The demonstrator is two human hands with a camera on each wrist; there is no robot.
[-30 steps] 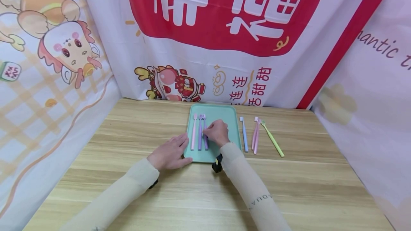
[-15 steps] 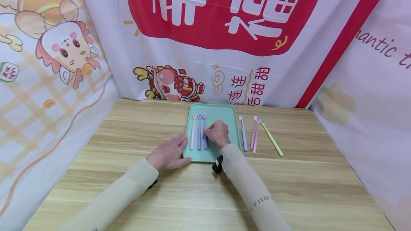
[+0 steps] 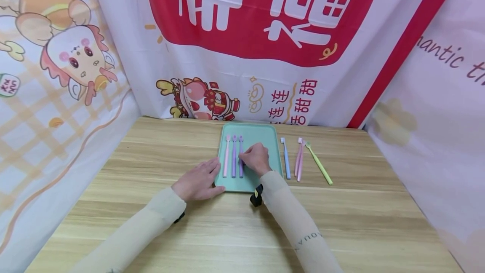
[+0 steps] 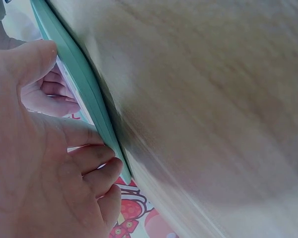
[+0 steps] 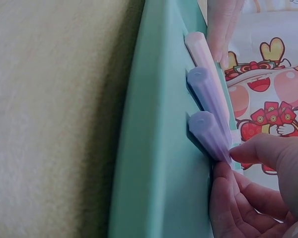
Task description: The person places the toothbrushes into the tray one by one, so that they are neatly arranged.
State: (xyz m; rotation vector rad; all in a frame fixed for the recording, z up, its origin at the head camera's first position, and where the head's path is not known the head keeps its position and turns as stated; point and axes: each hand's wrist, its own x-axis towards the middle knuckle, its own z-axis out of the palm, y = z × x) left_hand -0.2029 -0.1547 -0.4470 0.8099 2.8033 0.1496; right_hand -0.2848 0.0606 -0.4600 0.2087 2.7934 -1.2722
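Note:
A light green tray [image 3: 265,132] lies on the table with three toothbrushes side by side on its left half. Leftmost is a pink toothbrush [image 3: 226,161], then a purple toothbrush [image 3: 233,163]. My right hand [image 3: 257,158] pinches a second purple toothbrush [image 5: 208,131] between thumb and fingers, partway along its handle, while it lies on the tray. My left hand [image 3: 198,180] rests against the tray's left side, fingers along the rim and thumb near the front-left corner. In the left wrist view its fingers [image 4: 104,173] touch the tray's edge, loosely bent.
Right of the tray, on the wooden table [image 3: 341,222], lie a blue toothbrush [image 3: 286,159], two pink toothbrushes [image 3: 299,163] close together and a slanted yellow-green toothbrush [image 3: 320,165]. Printed cloth [image 3: 242,49] hangs behind and at both sides.
The head of the purple toothbrush in my right hand has swung slightly away from its purple neighbour, so the two lie more nearly parallel. My left hand stays at the tray's side.

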